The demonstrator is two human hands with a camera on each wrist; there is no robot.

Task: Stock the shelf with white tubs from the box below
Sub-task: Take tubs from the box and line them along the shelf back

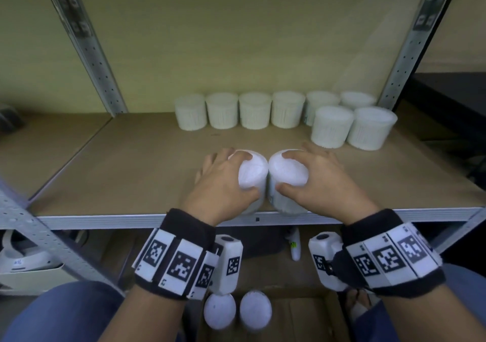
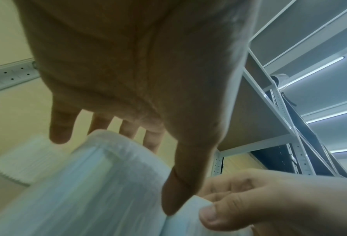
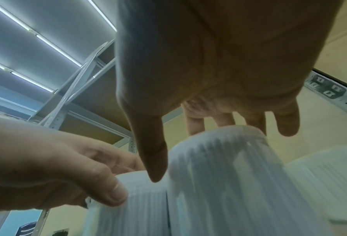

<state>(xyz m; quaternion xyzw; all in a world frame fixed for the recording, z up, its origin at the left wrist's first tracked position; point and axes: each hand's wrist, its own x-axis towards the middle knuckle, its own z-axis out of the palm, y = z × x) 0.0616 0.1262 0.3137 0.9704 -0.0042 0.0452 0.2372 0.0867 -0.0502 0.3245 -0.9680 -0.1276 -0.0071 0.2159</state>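
Two white ribbed tubs stand side by side, touching, at the front edge of the brown shelf board (image 1: 131,178). My left hand (image 1: 223,181) grips the left tub (image 1: 252,173) from above, thumb in front and fingers behind. The right tub (image 1: 288,169) is gripped the same way by my right hand (image 1: 313,176). In the left wrist view the left tub (image 2: 91,183) fills the lower frame under my fingers (image 2: 60,127). The right wrist view shows the right tub (image 3: 229,175) below my thumb. Two more tubs (image 1: 236,312) sit in the cardboard box (image 1: 302,315) below.
Several tubs (image 1: 263,113) line the back of the shelf, with two more (image 1: 352,127) in front at the right. Perforated metal uprights (image 1: 89,50) flank the bay. Bare board lies to the left. A white container (image 1: 26,260) sits on the lower left level.
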